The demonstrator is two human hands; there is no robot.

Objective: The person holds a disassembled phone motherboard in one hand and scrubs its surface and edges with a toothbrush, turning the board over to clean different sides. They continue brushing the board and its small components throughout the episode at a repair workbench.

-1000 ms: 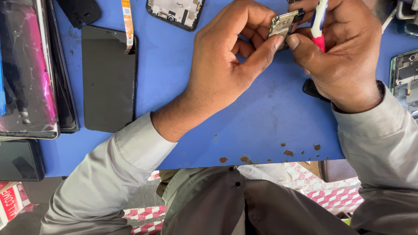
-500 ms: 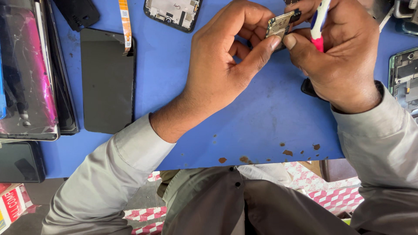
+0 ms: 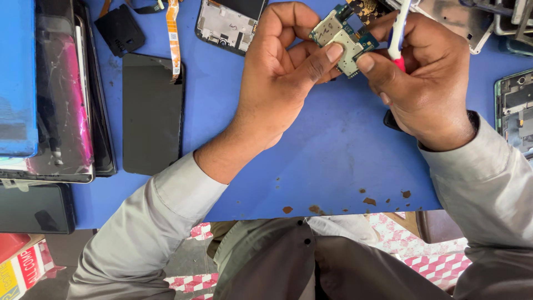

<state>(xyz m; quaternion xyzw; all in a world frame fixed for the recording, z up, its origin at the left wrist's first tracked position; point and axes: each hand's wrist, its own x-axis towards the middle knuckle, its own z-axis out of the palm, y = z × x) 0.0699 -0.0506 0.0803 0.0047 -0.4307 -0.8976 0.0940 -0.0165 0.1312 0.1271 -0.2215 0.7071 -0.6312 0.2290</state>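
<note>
— So, where is the board?

— Out of its phone: my left hand (image 3: 283, 78) pinches the small circuit board (image 3: 344, 36) above the blue mat's (image 3: 333, 161) far edge. My right hand (image 3: 427, 83) grips a white-and-red tool (image 3: 397, 39) beside it. Refitting seems left.

Left hand (image 3: 283, 78) is curling, thumb and fingertips pinching together. Right hand (image 3: 427, 83) is closing opposite, thumb pressing forward; both grey-sleeved forearms are converging.

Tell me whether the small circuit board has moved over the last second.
Yes. The circuit board has shifted slightly left, closer to the open phone frame lying at the top of the blue mat.
</note>
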